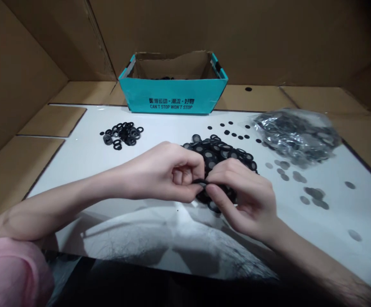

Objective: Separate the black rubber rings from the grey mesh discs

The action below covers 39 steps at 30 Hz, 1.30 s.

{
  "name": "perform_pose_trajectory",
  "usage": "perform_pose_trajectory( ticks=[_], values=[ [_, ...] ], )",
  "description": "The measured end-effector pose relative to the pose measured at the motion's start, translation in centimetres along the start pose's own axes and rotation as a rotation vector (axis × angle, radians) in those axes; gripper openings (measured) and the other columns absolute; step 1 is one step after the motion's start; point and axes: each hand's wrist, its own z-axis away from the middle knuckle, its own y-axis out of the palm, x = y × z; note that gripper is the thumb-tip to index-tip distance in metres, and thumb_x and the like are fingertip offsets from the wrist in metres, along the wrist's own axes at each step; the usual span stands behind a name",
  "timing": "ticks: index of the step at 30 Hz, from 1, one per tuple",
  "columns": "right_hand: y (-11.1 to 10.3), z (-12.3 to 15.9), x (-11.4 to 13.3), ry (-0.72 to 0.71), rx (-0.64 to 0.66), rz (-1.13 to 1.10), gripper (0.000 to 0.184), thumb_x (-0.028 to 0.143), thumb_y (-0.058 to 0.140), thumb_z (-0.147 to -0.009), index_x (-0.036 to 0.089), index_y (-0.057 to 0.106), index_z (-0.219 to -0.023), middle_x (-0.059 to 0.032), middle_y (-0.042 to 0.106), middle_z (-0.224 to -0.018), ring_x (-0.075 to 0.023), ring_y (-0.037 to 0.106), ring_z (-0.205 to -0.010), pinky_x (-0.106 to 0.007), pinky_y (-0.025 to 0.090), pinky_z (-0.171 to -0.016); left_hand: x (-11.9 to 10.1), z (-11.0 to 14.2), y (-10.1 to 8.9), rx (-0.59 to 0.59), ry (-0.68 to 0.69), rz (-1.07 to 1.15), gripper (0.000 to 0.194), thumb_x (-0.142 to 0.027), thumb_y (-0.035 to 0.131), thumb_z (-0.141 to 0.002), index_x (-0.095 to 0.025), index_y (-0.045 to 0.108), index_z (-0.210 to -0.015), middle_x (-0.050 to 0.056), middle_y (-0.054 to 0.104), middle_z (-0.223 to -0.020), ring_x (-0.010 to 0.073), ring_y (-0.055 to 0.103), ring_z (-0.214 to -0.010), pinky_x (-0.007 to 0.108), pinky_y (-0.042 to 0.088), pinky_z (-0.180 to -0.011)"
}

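Observation:
Between both hands is a black rubber ring (199, 181), with a grey mesh disc partly showing inside it. My left hand (175, 175) pinches its left side between thumb and forefinger, the other fingers curled. On the right side of the ring, my right hand (243, 194) closes with thumb and fingertips. Just behind and under the hands lies a pile of black rings with grey centres (215, 149); the hands hide part of it. Farther left, a smaller heap of black rings (126, 134) sits on the white table.
An open turquoise box (174, 94) stands at the back with dark pieces inside. At the right lies a clear plastic bag (297, 134) of grey discs. Loose grey discs (315, 194) and small black discs (234, 134) are scattered nearby. Cardboard walls (252, 38) enclose the white table (159, 128).

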Motion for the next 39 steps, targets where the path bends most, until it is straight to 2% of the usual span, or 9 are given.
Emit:
perform_pose_trajectory(
  ticks=[3, 6, 11, 14, 18, 21, 24, 30, 39],
  values=[
    [-0.3, -0.3, -0.2, 0.013, 0.017, -0.036, 0.014, 0.007, 0.055, -0.085, 0.019, 0.055, -0.080, -0.0008, 0.056, -0.068, -0.0118, 0.050, -0.063, -0.029, 0.042, -0.059, 0.0, 0.1, 0.2, -0.034, 0.057, -0.051, 0.009, -0.021, 0.058, -0.087, -0.013, 0.056, -0.082, -0.004, 0.057, -0.065, 0.0043, 0.052, -0.060, 0.011, 0.042, -0.052],
    [-0.2, 0.0, -0.2, 0.032, -0.037, -0.067, 0.017, 0.004, 0.055, -0.084, 0.021, 0.055, -0.080, -0.0004, 0.056, -0.068, -0.0118, 0.050, -0.063, -0.028, 0.043, -0.058, 0.0, 0.1, 0.6, -0.018, 0.069, 0.044, 0.011, -0.024, 0.051, -0.093, -0.013, 0.052, -0.089, -0.001, 0.064, -0.072, 0.0054, 0.061, -0.065, 0.010, 0.047, -0.055],
    [0.7, 0.6, 0.1, 0.024, -0.177, -0.064, 0.020, 0.002, 0.058, -0.081, 0.021, 0.057, -0.085, -0.0017, 0.058, -0.072, -0.0136, 0.054, -0.068, -0.030, 0.044, -0.062, -0.3, -0.1, 0.7, 0.032, -0.041, 0.179, 0.010, -0.021, 0.056, -0.089, -0.013, 0.050, -0.084, -0.003, 0.060, -0.058, 0.0071, 0.061, -0.054, 0.010, 0.044, -0.046],
    [0.7, 0.5, 0.0, 0.000, -0.125, -0.058, 0.018, 0.003, 0.058, -0.081, 0.020, 0.057, -0.083, -0.0015, 0.057, -0.070, -0.0130, 0.053, -0.066, -0.031, 0.043, -0.061, -0.2, -0.2, 0.5, 0.037, -0.070, 0.164, 0.010, -0.017, 0.059, -0.084, -0.013, 0.052, -0.079, -0.004, 0.057, -0.056, 0.0051, 0.057, -0.052, 0.010, 0.041, -0.045],
    [-0.1, 0.0, -0.4, -0.026, 0.019, -0.016, 0.011, 0.008, 0.058, -0.083, 0.019, 0.056, -0.081, -0.0027, 0.057, -0.071, -0.0130, 0.051, -0.066, -0.031, 0.043, -0.060, 0.0, -0.2, 0.2, -0.040, 0.020, 0.004, 0.010, -0.011, 0.063, -0.077, -0.012, 0.054, -0.074, -0.007, 0.050, -0.057, 0.0017, 0.047, -0.053, 0.009, 0.040, -0.050],
    [-0.5, -0.3, -0.6, -0.033, 0.052, -0.018, 0.012, 0.008, 0.056, -0.085, 0.019, 0.055, -0.080, -0.0020, 0.056, -0.069, -0.0122, 0.049, -0.066, -0.029, 0.042, -0.059, 0.0, 0.0, 0.3, -0.046, 0.078, -0.069, 0.007, -0.016, 0.060, -0.083, -0.012, 0.056, -0.079, -0.005, 0.053, -0.061, 0.0028, 0.048, -0.056, 0.009, 0.039, -0.049],
    [-0.3, -0.2, -0.5, 0.002, 0.002, -0.053, 0.015, 0.005, 0.054, -0.085, 0.019, 0.054, -0.079, -0.0010, 0.054, -0.068, -0.0112, 0.048, -0.064, -0.028, 0.041, -0.058, -0.1, 0.0, 0.6, -0.018, 0.075, 0.004, 0.008, -0.021, 0.053, -0.090, -0.013, 0.052, -0.088, -0.003, 0.060, -0.066, 0.0046, 0.055, -0.059, 0.009, 0.042, -0.048],
    [0.4, 0.3, -0.1, 0.008, -0.134, -0.077, 0.018, 0.004, 0.057, -0.082, 0.021, 0.056, -0.083, -0.0013, 0.057, -0.071, -0.0131, 0.052, -0.067, -0.031, 0.044, -0.062, -0.2, -0.2, 0.7, 0.005, -0.001, 0.096, 0.010, -0.019, 0.058, -0.086, -0.014, 0.050, -0.081, -0.005, 0.054, -0.059, 0.0061, 0.056, -0.054, 0.012, 0.042, -0.046],
    [0.0, 0.0, -0.2, 0.056, -0.051, -0.044, 0.013, 0.009, 0.055, -0.086, 0.020, 0.055, -0.080, -0.0009, 0.057, -0.068, -0.0126, 0.051, -0.065, -0.030, 0.044, -0.060, 0.1, -0.1, 0.7, -0.190, 0.143, -0.104, 0.008, -0.018, 0.061, -0.086, -0.011, 0.059, -0.083, -0.004, 0.056, -0.061, 0.0033, 0.050, -0.055, 0.011, 0.042, -0.052]
  ],
)
